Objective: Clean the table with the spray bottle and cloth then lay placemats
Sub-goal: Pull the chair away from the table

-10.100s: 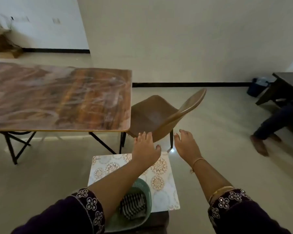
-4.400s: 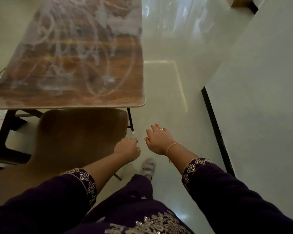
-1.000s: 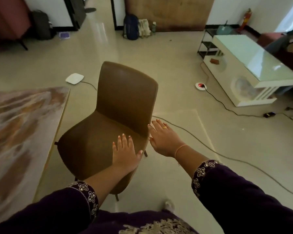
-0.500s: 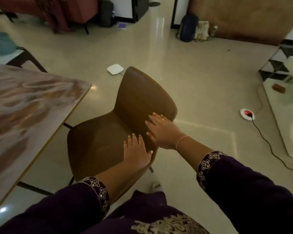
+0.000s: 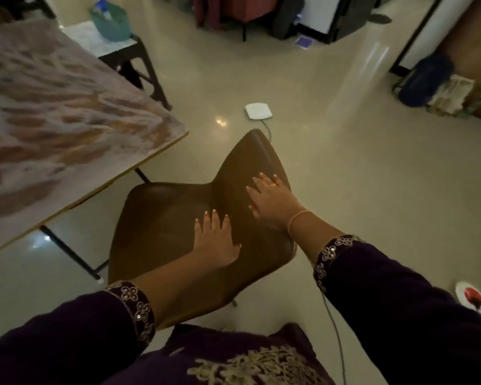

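My left hand [image 5: 215,240] lies flat on the chair [image 5: 161,218] seat near the fold, fingers spread, palm down, gripping nothing. My right hand [image 5: 270,202] is flat on the backrest near its right edge, fingers spread too, nothing held; ring and thin bangle on it. Both sleeves dark with embroidered cuffs; my lower body cuts off the chair's near edge. Chair legs mostly hidden under the seat, one foot just shows by the near right edge.

Table [image 5: 53,120] is left of the chair, only its near right corner in frame, rest cut off by the left edge. Top is streaked and blurred; I can't tell if that's wet smear or grain. Chair sits just beside that corner, not touching as far as I can see.

Past the table's far edge, a small stand with a pale patterned placemat [image 5: 95,41] on it, and a green basket [image 5: 110,22] on top of that. Something blue-white sticks up in the basket, too blurred to name; can't make out spray bottle or cloth.

On the floor: white flat device [image 5: 258,111] with cable behind the chair top, red-white round thing [image 5: 470,297] at right, cut by my right sleeve, bags [image 5: 425,81] far right.
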Demonstrator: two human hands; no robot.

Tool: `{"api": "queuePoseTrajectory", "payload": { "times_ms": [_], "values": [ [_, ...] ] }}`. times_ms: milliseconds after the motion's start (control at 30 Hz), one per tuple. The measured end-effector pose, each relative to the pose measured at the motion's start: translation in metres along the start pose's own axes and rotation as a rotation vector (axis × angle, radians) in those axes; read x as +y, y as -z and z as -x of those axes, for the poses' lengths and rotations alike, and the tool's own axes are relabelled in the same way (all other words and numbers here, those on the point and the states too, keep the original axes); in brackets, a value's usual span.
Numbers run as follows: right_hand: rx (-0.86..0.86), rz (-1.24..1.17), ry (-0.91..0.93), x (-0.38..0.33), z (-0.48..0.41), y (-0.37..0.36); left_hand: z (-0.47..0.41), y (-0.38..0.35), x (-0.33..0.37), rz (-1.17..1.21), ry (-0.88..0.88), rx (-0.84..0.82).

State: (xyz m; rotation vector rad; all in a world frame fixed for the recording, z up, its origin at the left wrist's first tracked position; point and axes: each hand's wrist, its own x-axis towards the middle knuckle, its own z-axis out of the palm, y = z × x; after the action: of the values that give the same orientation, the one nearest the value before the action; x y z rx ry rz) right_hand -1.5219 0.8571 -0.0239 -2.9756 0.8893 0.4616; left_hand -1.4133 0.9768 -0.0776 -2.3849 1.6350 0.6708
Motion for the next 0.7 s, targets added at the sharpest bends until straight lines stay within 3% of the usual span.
{"api": "queuePoseTrajectory", "payload": {
  "times_ms": [233, 400, 700],
  "values": [
    [-0.076, 0.15, 0.2, 0.054, -0.049, 0.003, -0.007, 0.017, 0.053, 0.243, 0.242, 0.09],
    [-0.068, 0.173, 0.322, 0.094, -0.086, 0.007, -0.009, 0.011, 0.091, 0.423, 0.462, 0.052],
    [-0.081, 0.198, 0.438, 0.108, -0.148, 0.019, -0.015, -0.018, 0.139, 0.907, 0.966, 0.134]
  ]
}}
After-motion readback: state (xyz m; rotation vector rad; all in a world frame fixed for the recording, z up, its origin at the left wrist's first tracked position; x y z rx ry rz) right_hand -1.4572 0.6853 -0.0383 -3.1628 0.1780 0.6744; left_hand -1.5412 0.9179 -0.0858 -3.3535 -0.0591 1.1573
